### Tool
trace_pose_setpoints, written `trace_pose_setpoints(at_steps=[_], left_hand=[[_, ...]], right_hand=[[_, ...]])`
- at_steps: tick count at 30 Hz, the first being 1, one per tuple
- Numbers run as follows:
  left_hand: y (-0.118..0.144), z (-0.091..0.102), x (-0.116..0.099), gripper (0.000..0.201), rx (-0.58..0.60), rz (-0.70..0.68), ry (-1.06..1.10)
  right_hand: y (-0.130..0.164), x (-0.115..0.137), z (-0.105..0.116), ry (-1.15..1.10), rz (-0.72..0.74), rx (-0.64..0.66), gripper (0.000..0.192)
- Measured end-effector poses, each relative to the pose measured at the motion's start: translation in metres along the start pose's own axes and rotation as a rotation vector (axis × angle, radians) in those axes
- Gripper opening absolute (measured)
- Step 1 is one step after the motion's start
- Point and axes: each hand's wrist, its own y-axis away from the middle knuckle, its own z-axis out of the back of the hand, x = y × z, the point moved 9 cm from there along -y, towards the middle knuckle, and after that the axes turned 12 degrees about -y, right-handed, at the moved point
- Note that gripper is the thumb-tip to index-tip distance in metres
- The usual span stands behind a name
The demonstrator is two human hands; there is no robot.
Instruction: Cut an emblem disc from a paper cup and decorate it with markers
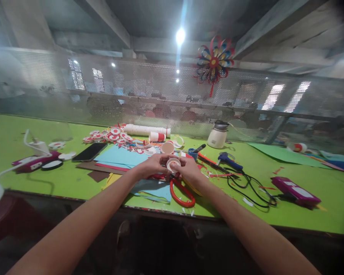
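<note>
Two hands meet over table: left hand, right hand; fingers of both pinch small paper cup between them.

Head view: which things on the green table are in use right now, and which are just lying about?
In use:
small white paper cup, held by left hand and right hand

Lying about:
red-handled scissors
black smartphone
white kettle
blue glue gun

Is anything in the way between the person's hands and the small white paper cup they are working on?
Nothing visible does. The left hand and right hand already hold the small white paper cup between their fingertips, above the blue paper. The red-handled scissors lie below on the green table, apart from the cup.
</note>
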Motion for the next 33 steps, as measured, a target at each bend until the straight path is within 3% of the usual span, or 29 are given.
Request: trace_pose_setpoints(at_steps=[7,23,33], left_hand=[[0.001,-0.002,-0.004,0.065,-0.006,-0.004,0.013],[0.0,-0.005,0.001,0.064,-0.019,0.014,0.076],[0.001,0.014,-0.003,0.068,-0.123,0.012,0.149]], right_hand=[[0.0,0.003,0.002,-0.078,0.068,-0.026,0.016],[-0.001,-0.005,0.006,-0.069,0.037,-0.041,0.013],[-0.004,0.007,0.022,-0.245,0.039,-0.136,0.042]])
